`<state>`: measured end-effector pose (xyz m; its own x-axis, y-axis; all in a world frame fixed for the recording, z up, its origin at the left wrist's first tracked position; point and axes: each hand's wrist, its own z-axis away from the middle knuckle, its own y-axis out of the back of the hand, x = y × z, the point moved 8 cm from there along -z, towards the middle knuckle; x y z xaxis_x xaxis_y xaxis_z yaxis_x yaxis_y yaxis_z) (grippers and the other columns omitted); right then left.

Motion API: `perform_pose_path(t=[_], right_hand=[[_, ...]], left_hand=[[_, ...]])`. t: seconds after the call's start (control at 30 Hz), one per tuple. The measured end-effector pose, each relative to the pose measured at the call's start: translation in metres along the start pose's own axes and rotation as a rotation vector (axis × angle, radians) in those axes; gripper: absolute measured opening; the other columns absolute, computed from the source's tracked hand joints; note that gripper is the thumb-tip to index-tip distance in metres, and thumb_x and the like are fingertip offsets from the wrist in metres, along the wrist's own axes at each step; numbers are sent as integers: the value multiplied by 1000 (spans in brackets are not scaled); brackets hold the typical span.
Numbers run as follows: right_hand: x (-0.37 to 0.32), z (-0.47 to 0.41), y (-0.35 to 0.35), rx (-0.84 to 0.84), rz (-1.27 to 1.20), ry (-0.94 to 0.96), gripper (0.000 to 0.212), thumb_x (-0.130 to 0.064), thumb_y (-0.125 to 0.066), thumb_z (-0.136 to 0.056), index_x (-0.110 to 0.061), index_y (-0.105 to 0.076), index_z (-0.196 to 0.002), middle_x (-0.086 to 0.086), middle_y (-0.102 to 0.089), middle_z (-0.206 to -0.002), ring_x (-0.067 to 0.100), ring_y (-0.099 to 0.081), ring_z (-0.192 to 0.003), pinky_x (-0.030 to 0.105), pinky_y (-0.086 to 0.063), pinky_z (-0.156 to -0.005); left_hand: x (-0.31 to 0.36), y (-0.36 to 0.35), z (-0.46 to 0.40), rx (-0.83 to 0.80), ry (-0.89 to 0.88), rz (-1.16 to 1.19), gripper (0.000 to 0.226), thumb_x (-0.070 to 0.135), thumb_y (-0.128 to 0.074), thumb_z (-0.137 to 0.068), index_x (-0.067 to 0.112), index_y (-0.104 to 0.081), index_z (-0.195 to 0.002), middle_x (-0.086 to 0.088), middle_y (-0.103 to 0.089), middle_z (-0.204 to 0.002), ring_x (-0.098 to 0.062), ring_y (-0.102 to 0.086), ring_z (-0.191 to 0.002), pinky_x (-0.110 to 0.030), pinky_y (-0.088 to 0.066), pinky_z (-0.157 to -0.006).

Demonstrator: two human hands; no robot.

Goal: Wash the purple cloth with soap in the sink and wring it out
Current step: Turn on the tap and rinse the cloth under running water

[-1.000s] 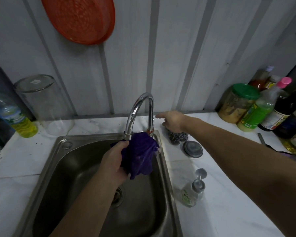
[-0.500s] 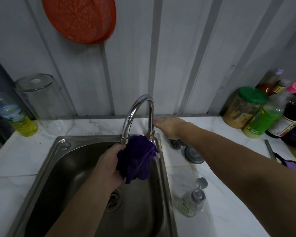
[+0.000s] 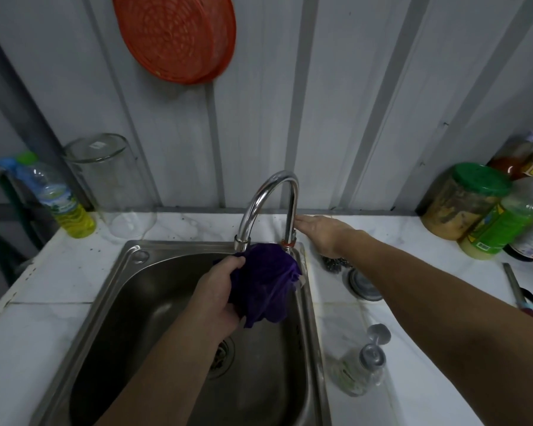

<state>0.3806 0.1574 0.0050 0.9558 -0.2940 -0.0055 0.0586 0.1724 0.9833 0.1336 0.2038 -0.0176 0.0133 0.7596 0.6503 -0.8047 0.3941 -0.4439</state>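
Observation:
My left hand [image 3: 217,292] is shut on the bunched purple cloth [image 3: 263,281] and holds it over the steel sink [image 3: 130,290], right under the spout of the curved chrome faucet [image 3: 270,199]. My right hand [image 3: 322,230] reaches to the base of the faucet at the sink's back right corner, fingers flat against the pipe. The part it touches is hidden behind the pipe. I see no water stream. A clear pump soap bottle [image 3: 359,368] stands on the counter right of the sink.
A steel scourer [image 3: 334,264] and a round metal lid [image 3: 363,284] lie behind the soap bottle. Jars and bottles [image 3: 486,210] crowd the back right corner. A glass jar [image 3: 105,176] and a yellow bottle [image 3: 65,207] stand back left. An orange basket [image 3: 173,35] hangs on the wall.
My right hand has slid left from above the scourer to the faucet base. The left hand keeps the cloth under the spout.

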Motion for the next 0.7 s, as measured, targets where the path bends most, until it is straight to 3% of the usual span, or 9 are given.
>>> perform_pose_path(t=[0.1, 0.2, 0.27, 0.43, 0.57, 0.7], right_hand=[[1, -2, -2, -16, -27, -11, 100, 18, -48, -85, -33, -10, -162, -5, -13, -170, 24, -32, -150, 38, -34, -118], [-5, -8, 0, -19, -11, -1, 96, 16, -47, -87, -32, -11, -162, -4, -12, -171, 28, -46, -139, 42, -46, -109], [-8, -14, 2, -27, 12, 9, 89, 11, -48, -91, -32, -15, -161, -2, -19, -169, 31, -53, -132, 43, -49, -105], [-4, -20, 3, -34, 41, -12, 64, -10, -42, -103, -32, -22, -160, 9, -42, -159, 34, -50, -136, 43, -42, -112], [-2, -19, 6, 15, -32, -39, 69, 6, -47, -95, -29, -40, -154, 7, -50, -154, 31, -56, -130, 42, -45, -108], [15, -21, 5, 53, -78, -161, 51, 4, -49, -95, -22, -62, -137, 8, -68, -134, 26, -65, -116, 34, -50, -97]], left_hand=[[2, 3, -1, 10, -10, 9, 41, 24, -75, -84, 15, -70, -124, -14, -80, -110, -37, -79, -91, -48, -63, -68], [6, 7, -1, 16, -17, -9, 41, 26, -75, -84, 17, -70, -123, -14, -80, -112, -39, -77, -97, -52, -63, -73], [7, 11, 0, 21, -13, -11, 40, 26, -75, -84, 16, -71, -122, -14, -80, -111, -40, -76, -98, -52, -62, -74], [9, 16, -3, 7, 3, 7, 44, 26, -75, -82, 14, -70, -124, -16, -78, -116, -41, -73, -106, -47, -61, -71], [10, 14, -7, -4, -10, 9, 40, 25, -75, -83, 15, -72, -121, -14, -80, -112, -39, -75, -103, -50, -61, -75], [13, 10, -11, -4, -30, 11, 34, 25, -74, -83, 17, -75, -116, -13, -80, -110, -36, -77, -97, -47, -61, -73]])
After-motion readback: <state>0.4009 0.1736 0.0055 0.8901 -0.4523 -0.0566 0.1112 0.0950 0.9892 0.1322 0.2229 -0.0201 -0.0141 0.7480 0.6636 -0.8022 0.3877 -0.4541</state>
